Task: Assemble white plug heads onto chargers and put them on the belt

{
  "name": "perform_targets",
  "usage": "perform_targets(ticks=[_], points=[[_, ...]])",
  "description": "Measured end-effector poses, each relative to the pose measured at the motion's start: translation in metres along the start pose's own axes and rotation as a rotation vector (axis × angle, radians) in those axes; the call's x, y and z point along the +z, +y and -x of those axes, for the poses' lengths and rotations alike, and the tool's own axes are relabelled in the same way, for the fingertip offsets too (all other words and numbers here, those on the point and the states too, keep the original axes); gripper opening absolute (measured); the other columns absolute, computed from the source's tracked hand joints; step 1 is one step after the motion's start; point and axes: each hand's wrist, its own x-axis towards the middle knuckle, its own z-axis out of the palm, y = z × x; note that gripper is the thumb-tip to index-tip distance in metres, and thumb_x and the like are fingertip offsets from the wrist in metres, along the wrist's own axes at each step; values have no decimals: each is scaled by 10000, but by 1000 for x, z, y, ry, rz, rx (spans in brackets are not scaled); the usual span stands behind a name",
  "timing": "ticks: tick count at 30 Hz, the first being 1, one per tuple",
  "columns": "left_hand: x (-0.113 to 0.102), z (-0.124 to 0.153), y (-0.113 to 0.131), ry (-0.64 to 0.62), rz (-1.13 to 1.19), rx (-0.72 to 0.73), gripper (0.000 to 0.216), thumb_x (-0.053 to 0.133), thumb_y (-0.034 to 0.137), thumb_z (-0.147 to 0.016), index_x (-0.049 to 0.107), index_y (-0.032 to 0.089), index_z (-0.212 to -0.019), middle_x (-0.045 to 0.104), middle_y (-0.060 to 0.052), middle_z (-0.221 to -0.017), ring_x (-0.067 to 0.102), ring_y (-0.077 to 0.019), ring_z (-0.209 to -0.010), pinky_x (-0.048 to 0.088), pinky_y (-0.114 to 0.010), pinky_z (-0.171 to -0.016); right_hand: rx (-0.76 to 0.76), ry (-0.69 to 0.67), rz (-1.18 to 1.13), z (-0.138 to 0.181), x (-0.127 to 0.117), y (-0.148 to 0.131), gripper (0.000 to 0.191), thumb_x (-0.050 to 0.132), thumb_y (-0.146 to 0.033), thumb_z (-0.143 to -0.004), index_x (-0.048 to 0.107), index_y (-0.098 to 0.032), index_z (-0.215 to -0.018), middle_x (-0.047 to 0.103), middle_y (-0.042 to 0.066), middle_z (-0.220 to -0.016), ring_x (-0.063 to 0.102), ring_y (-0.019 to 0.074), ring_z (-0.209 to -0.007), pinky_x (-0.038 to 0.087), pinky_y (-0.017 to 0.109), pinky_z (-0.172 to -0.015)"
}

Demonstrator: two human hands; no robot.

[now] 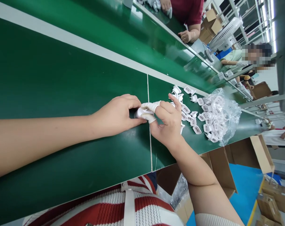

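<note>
My left hand and my right hand meet over the green worktop. Between their fingertips is a small white plug housing, mostly hidden by the fingers. My left fingers and thumb close on it from the left. White covers sit on the thumb and index finger of my right hand, which pinch it from the right. Another right finger sticks up, away from the piece. Just beyond my right hand lie several loose white plug housings, some showing pins and hollow oval faces.
Further right, a clear plastic bag spills a heap of white plug housings. Cardboard boxes stand below the table's near edge. Across the green belt are a co-worker's hand and a white fan.
</note>
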Motion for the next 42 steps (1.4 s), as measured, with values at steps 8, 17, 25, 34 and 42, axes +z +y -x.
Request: perform_targets(ticks=[8, 17, 25, 34, 42], points=[[2, 2, -1, 30, -8, 72, 238, 715, 460, -808, 699, 223, -792, 716, -36, -894, 670, -269, -948, 511, -379, -840, 10, 23, 0, 3, 7, 4, 167, 581, -228, -975, 705, -255, -866, 679, -20, -789, 671, 178, -784, 361, 471, -1249], [7, 1, 5, 82, 1, 206, 249, 831, 303, -811, 738, 168, -999, 766, -85, -1000, 683, -257, -937, 544, -389, -882, -46, 126, -155, 5, 3, 14, 189, 638, -213, -940, 724, -248, -1104, 734, 0, -820, 711, 206, -788, 495, 526, -1138], [4, 3, 5, 15, -122, 290, 363, 746, 272, -961, 736, 227, -1320, 826, -55, -1059, 721, -242, -946, 574, -367, -902, 95, 139, -327, 9, 9, 14, 495, 686, -284, -965, 522, -301, -1431, 818, 5, -999, 801, 246, -894, 445, 653, -1201], [-27, -27, -11, 140, -124, 85, 243, 802, 370, -931, 801, 239, -1136, 828, -29, -1035, 774, -223, -917, 624, -333, -855, 306, -103, -84, 10, -19, 58, 547, 689, -543, -941, 640, -266, -1410, 690, 150, -1396, 655, 400, -1315, 519, 627, -1102], [-161, -99, -88, 678, -354, -416, 367, 703, 382, -1030, 665, 159, -1319, 683, -114, -1322, 697, -277, -1146, 617, -492, -973, 340, -489, 138, 7, -10, 62, 576, 529, -46, -924, 672, -207, -1458, 692, 136, -1440, 621, 351, -1340, 529, 518, -1106]])
